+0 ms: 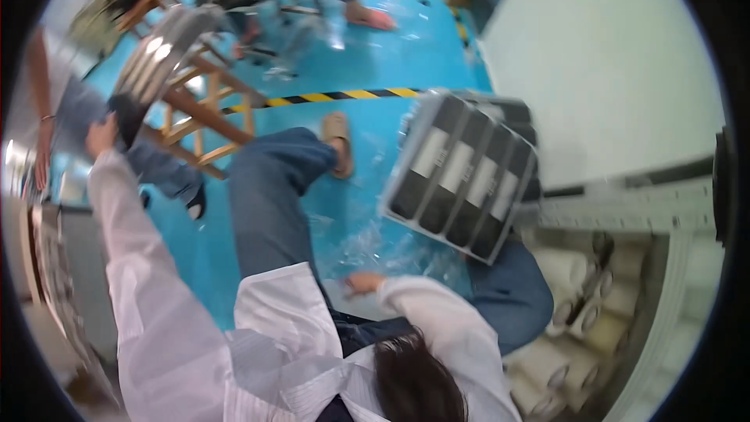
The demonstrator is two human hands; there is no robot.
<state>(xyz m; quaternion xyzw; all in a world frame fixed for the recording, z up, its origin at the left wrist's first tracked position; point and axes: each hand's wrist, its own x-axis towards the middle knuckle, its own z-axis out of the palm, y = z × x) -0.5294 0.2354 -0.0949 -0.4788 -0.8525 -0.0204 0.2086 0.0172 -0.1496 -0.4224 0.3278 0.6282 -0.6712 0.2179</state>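
Observation:
At the far left, my left hand point(101, 134) is closed on the near, dark end of a stack of shiny clear-wrapped packs point(160, 55). The stack lies over a wooden stool point(207, 113) and shows bright reflections. My right hand point(363, 283) is low in front of my body, above a pale flat surface point(336, 297) between my legs. Motion smears its fingers, and no held thing can be made out. Beyond my right arm, a clear-wrapped pack of dark strips with white labels point(461, 176) stands tilted by my right knee.
Crumpled clear film point(367, 246) lies on the blue floor point(297, 70), which a yellow-black tape line point(351, 95) crosses. White rolls point(539, 367) fill a shelf at the lower right below a pale panel point(609, 55). Other people stand or sit at the left and far side.

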